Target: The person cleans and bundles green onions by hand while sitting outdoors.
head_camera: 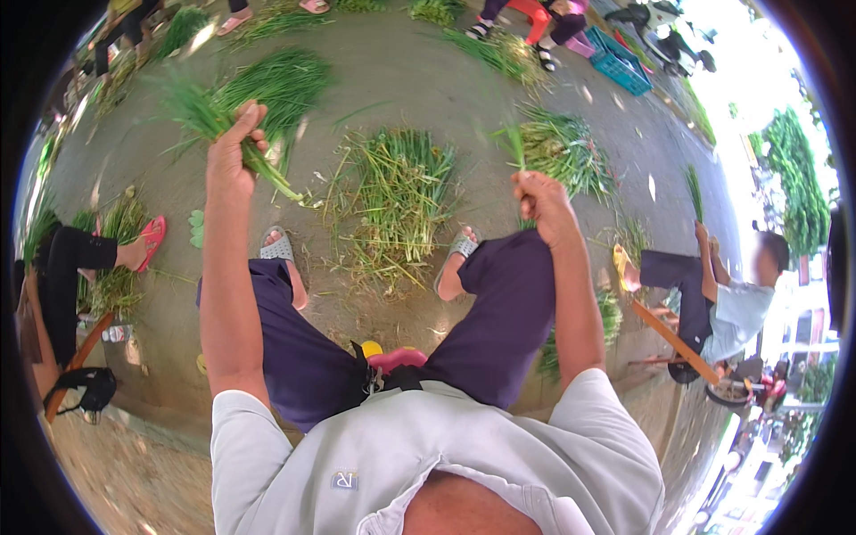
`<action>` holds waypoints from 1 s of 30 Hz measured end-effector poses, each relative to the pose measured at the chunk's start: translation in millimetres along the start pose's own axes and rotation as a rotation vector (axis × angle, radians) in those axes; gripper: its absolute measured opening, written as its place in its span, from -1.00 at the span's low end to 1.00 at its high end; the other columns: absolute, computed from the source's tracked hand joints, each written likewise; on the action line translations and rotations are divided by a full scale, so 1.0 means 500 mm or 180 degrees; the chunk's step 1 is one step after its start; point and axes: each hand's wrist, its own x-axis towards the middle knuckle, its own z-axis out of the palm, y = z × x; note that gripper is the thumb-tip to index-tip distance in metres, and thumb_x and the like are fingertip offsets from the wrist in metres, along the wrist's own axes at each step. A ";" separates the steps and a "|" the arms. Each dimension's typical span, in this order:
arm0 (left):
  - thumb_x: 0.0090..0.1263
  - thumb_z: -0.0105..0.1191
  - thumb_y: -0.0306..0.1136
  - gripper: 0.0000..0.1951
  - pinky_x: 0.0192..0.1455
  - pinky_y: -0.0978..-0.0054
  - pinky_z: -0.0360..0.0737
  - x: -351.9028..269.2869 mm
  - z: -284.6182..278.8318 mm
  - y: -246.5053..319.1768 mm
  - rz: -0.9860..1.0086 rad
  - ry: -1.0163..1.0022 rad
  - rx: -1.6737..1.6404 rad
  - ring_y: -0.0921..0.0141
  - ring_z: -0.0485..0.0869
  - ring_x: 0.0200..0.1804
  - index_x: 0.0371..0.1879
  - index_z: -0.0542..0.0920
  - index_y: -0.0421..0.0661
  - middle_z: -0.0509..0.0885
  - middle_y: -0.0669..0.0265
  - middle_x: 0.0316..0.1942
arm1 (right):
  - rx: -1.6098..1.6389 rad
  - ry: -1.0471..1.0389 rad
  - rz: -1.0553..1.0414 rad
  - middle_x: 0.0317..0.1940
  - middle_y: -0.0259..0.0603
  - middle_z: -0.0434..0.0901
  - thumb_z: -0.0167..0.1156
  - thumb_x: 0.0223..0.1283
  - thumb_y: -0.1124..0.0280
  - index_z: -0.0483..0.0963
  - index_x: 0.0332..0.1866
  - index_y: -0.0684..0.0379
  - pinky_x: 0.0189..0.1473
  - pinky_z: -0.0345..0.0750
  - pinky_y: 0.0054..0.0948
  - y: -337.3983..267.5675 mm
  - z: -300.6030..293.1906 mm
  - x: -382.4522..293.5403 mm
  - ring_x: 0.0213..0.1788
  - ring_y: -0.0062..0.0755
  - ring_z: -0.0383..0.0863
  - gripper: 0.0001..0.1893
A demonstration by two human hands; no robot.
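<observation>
My left hand [237, 139] is closed around a bunch of long green stalks, likely chives [200, 115]. The leafy end is blurred and points up and left; the pale cut ends stick out below the fist. Behind it a heap of clean green stalks [294, 83] lies on the pavement. My right hand [545, 202] pinches a small tuft of green leaves [515, 148] between thumb and fingers, above my right knee. Between my feet lies a pile of mixed green and yellowed stalks [404, 194]. Just beyond the right hand is another pile of stalks [568, 150].
A seated person [742, 301] at the right holds green stalks. At the left, another person's leg and pink sandal [153, 243] are beside more stalks. A blue crate [618, 61] stands at the far right, near a parked scooter [659, 33]. A plastic bottle [118, 333] lies at the left.
</observation>
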 end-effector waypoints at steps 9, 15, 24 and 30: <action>0.32 0.38 -0.45 -0.63 -0.41 0.67 0.56 0.045 -0.025 -0.030 -0.0442 -0.0343 0.0026 0.60 0.55 -0.42 0.08 0.62 -0.14 0.75 0.28 -0.07 | 0.1306 0.0937 0.0175 -0.44 -0.42 0.61 0.21 0.45 0.26 0.61 -0.11 0.21 -0.54 0.43 -0.59 0.087 -0.273 -0.062 -0.53 -0.67 0.50 -0.78; 0.35 0.36 -0.44 -0.69 -0.41 0.65 0.56 0.040 0.000 -0.046 -0.0605 -0.0377 0.0309 0.58 0.54 -0.40 0.05 0.65 -0.15 0.75 0.31 -0.09 | 0.1479 0.1528 0.0747 -0.44 -0.43 0.61 0.22 0.44 0.29 0.61 -0.11 0.23 -0.48 0.53 -0.59 0.263 -0.368 -0.116 -0.52 -0.67 0.53 -0.79; 0.42 0.31 -0.36 -0.64 -0.45 0.66 0.58 0.046 0.031 -0.100 -0.0699 -0.0375 0.0745 0.59 0.58 -0.40 0.15 0.62 -0.15 0.74 0.36 -0.12 | 0.1423 0.2177 0.0626 -0.42 -0.41 0.61 0.20 0.47 0.24 0.61 -0.10 0.19 -0.47 0.54 -0.56 0.390 -0.462 -0.140 -0.50 -0.66 0.52 -0.78; 0.37 0.35 -0.40 -0.71 -0.43 0.66 0.54 0.038 0.050 -0.129 -0.0881 -0.0327 0.0972 0.60 0.56 -0.39 0.04 0.67 -0.09 0.76 0.36 -0.12 | 0.1105 0.2049 0.1370 -0.46 -0.42 0.59 0.18 0.49 0.18 0.59 -0.15 0.17 -0.48 0.53 -0.54 0.549 -0.461 -0.115 -0.52 -0.64 0.50 -0.74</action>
